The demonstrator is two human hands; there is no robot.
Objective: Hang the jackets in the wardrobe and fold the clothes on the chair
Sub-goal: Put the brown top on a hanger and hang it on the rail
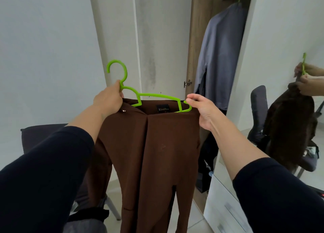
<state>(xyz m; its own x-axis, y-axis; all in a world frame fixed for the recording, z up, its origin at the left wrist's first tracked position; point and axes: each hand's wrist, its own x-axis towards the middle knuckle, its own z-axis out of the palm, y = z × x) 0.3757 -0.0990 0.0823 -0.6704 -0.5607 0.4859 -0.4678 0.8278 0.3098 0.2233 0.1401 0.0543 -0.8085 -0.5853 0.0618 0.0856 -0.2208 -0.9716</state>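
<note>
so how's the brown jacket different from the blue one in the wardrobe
The brown jacket is outside the wardrobe, held up in front of it by both hands; the blue jacket already hangs inside. The brown one is dark, the blue one pale greyish blue. The brown one's green hanger is tilted and not hooked on anything; the blue one's is up at the rail. Both sit on green hangers.

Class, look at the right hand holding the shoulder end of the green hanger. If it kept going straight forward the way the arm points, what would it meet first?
Probably the blue-grey shirt hanging in the open wardrobe, which lies beyond the right hand. Depth is unclear, so the wardrobe's wooden side panel could come first.
</note>
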